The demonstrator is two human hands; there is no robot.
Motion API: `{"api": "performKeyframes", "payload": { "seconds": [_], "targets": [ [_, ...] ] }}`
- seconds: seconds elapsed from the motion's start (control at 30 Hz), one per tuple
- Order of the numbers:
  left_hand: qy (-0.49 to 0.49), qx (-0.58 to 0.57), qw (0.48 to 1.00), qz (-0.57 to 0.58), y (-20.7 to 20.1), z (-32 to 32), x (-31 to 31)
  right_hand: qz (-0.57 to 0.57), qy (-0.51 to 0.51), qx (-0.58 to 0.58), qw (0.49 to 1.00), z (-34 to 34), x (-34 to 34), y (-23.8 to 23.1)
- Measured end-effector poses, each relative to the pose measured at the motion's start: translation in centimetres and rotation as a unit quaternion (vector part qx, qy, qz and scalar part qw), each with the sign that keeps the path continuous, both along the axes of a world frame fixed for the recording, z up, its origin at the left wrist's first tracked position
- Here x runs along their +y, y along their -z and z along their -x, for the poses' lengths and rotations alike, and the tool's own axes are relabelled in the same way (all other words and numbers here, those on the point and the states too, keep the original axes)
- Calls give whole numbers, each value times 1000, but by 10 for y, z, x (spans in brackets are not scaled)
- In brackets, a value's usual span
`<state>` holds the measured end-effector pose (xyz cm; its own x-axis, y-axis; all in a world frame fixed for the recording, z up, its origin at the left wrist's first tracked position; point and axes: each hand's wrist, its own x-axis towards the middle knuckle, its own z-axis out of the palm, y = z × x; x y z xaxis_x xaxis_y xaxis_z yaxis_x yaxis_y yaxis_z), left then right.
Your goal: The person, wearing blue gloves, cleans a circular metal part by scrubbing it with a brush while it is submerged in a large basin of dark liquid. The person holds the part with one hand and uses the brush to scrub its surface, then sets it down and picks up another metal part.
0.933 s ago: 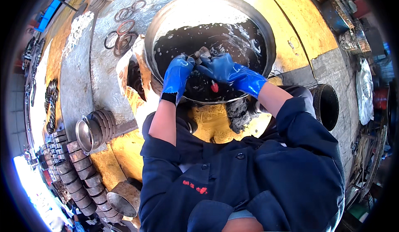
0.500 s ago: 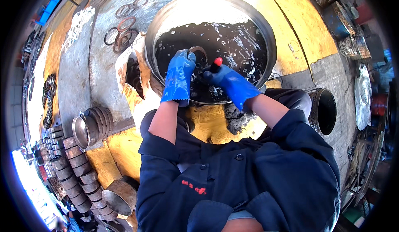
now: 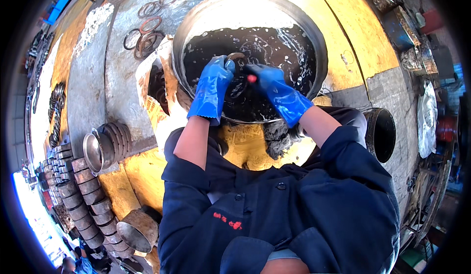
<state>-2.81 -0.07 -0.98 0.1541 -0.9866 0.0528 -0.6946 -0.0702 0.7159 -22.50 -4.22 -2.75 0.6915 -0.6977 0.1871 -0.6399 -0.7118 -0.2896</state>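
Observation:
A wide round metal basin (image 3: 321,60) of dark, soapy-looking liquid (image 3: 279,53) lies before me. Over its near half, my left hand (image 3: 212,86), in a blue rubber glove, is closed on a brown ring (image 3: 238,56); the ring's upper edge shows past the fingers and its lower part is hard to make out against the liquid. Close beside it on the right, my right hand (image 3: 279,90), gloved alike, is closed round a red-ended dark handle (image 3: 252,78). The working end of that tool is blurred and hidden, so its kind cannot be made out.
Loose rings (image 3: 147,43) lie left of the basin, next to an open sack (image 3: 158,85) with dark pieces inside. Stacked metal rings (image 3: 110,144) and rows of short cylinders (image 3: 91,195) stand at lower left. A dark open drum (image 3: 381,134) lies at right.
My right hand has moved slightly up and its grip has turned, so the red end now sits lower and closer to the palm. The left hand with the ring stays almost in place.

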Motion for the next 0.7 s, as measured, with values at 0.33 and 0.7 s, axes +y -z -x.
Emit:
{"api": "performKeyframes", "payload": {
  "seconds": [0.33, 0.7],
  "targets": [
    [-27, -31, 998, 57, 3, 0, 10, -636, 179, -283, 696, -2, 28, -21],
    [33, -12, 996, 77, 1, 0, 6, -135, 112, -32, 984, 0, -1, -13]
  ]
}}
